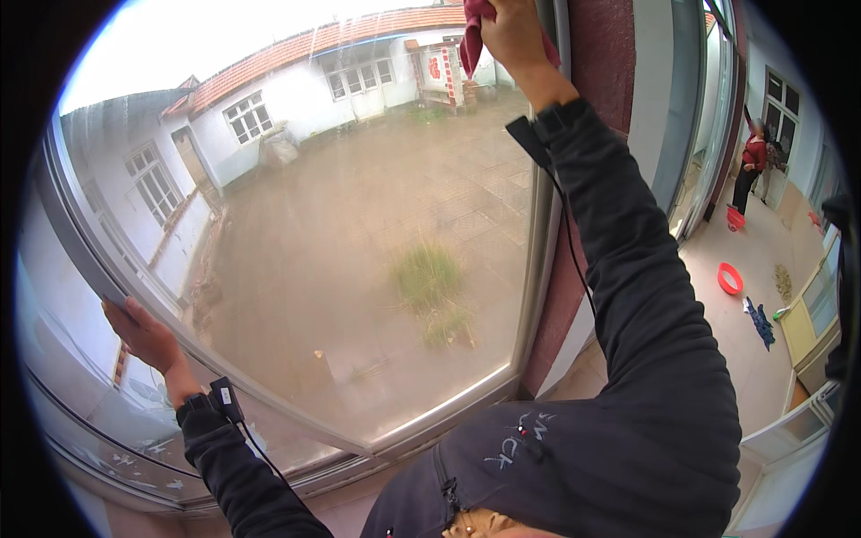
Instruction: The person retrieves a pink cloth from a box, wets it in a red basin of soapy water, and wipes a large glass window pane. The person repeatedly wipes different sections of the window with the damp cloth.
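My right hand, raised at the top of the view, is shut on a dark red cloth near the upper right part of a window pane. The cloth hangs down beside the fingers. At the lower left, my left hand rests against the light metal window frame with its fingers extended and no object visible in it. The glass looks hazy and streaked. Both wrists carry dark devices with cables.
A dark red wall post borders the window. Farther right, a person in a red top stands near another person. On the floor are a red basin, a dark cloth and a red bucket. A courtyard lies outside.
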A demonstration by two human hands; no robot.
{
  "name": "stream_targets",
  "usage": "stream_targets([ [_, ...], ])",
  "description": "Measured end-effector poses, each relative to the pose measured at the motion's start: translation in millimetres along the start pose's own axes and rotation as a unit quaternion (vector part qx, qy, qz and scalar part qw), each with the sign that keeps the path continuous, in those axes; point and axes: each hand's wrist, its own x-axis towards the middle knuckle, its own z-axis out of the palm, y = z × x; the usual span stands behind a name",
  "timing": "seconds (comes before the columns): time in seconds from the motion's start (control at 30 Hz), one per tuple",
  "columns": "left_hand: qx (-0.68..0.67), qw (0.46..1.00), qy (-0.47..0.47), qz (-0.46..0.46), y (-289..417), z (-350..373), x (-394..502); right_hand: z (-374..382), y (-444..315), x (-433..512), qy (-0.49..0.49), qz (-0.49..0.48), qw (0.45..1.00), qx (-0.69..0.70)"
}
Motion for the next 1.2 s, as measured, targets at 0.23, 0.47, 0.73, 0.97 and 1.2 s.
stream_targets([
  [0.23,0.012,1.000,0.006,-0.002,-6.1,6.1,0.1,-49.5,-81.4,-152.0,-0.086,0.085,0.991,-0.062],
  [0.47,0.021,0.999,0.019,0.022,-2.6,6.0,0.1,-107.6,-144.9,-271.6,-0.199,0.190,0.961,-0.002],
  [0.73,0.016,0.999,0.032,0.031,-0.1,7.7,2.4,-81.4,-94.8,-118.6,-0.046,0.153,0.987,0.004],
  [0.97,0.017,1.000,0.001,0.023,-1.6,5.3,0.4,11.9,-41.6,12.0,0.048,-0.037,0.984,-0.170],
  [1.2,-0.011,0.999,0.004,0.043,3.9,3.1,3.7,-21.7,-130.5,-136.1,-0.055,0.130,0.987,0.080],
])
